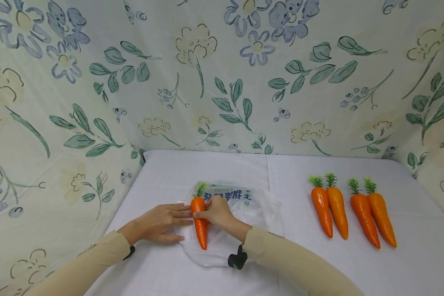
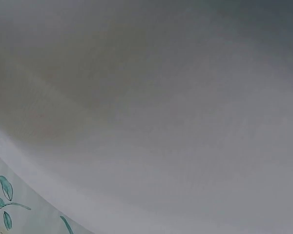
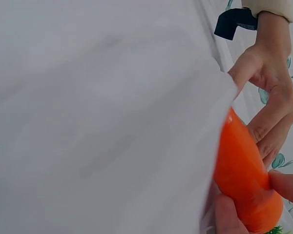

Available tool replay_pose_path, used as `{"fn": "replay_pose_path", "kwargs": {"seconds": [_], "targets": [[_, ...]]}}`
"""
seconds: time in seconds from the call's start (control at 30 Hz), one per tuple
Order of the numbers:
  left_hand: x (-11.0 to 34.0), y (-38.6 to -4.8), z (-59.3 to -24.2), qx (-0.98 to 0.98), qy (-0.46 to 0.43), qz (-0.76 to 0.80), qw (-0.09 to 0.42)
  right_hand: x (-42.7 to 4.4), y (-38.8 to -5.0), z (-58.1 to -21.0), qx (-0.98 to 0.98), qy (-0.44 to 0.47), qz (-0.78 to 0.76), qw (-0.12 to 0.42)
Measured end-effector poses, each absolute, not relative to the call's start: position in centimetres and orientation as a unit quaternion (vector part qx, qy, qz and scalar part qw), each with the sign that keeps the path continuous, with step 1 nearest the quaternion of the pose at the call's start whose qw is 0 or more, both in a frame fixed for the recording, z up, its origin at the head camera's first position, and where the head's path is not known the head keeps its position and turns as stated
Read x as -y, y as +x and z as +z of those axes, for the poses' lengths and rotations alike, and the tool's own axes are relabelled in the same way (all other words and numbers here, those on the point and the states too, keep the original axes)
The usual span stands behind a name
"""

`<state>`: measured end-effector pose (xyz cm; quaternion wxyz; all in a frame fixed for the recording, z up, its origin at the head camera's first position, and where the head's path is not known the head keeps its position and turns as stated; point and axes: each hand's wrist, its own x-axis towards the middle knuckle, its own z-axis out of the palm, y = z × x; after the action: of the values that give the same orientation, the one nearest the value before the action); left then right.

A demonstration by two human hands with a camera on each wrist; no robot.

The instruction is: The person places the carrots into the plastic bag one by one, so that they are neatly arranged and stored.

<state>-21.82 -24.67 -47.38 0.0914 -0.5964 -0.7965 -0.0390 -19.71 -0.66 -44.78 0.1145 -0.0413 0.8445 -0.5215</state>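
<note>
An orange toy carrot [image 1: 198, 204] with a green leafy top lies over the left part of a thin white plastic bag [image 1: 212, 255], its tip towards me. My right hand [image 1: 220, 213] pinches it between thumb and fingers; in the right wrist view, fingertips [image 3: 228, 214] sit on either side of the carrot [image 3: 241, 170]. My left hand [image 1: 162, 223] rests flat at the bag's left edge, fingers extended towards the carrot; whether they touch it I cannot tell. The left wrist view holds only blurred white cloth and a strip of floral fabric.
To the right on the white tablecloth [image 1: 299, 263] lie two pairs of carrots, a left pair [image 1: 321, 209] and a right pair [image 1: 364, 218], in redder and lighter orange. Blue printing [image 1: 240, 195] marks the bag's far side. Floral fabric [image 1: 207, 102] rises behind and beside the table.
</note>
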Motion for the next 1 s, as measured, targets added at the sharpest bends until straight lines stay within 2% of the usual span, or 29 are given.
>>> {"fn": "replay_pose_path", "kwargs": {"seconds": [1.0], "targets": [[24.68, -21.73, -47.38, 0.805, -0.586, -0.037, 0.084, 1.23, -19.64, -45.49, -0.797, -0.003, -0.584, 0.153]]}}
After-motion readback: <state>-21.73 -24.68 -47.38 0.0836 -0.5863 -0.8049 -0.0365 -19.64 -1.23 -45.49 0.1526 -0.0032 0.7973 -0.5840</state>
